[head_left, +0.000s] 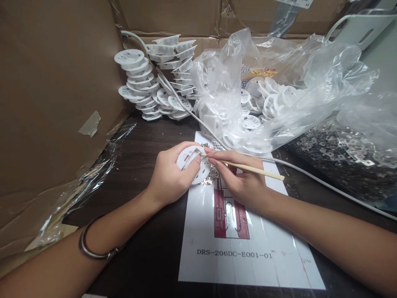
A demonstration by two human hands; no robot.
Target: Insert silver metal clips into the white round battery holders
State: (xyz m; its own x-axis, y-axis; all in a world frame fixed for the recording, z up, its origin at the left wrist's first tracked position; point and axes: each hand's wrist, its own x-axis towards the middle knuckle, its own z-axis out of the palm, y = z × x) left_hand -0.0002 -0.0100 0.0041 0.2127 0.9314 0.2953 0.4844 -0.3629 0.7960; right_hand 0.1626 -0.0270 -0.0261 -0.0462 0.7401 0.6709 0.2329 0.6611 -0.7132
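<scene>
My left hand (172, 173) grips a round white plastic disc (203, 173) with slots, its thumb pressed on the disc's face. In my right hand (245, 176) is a thin wooden stick (257, 169), pinched like a pen, its tip at a slot near the disc's upper edge. Small metal pieces (214, 174) lie in a pile on the paper sheet (229, 271), partly hidden behind the disc and my fingers. The sheet shows a red and white drawing and printed letters.
Stacks of white discs (136, 76) stand at the back left. A clear plastic bag (325, 78) holds more discs. Many metal pieces (350, 153) lie in plastic at the right. A white cable (322, 180) crosses the dark table (149, 240). Cardboard (56, 82) walls the left.
</scene>
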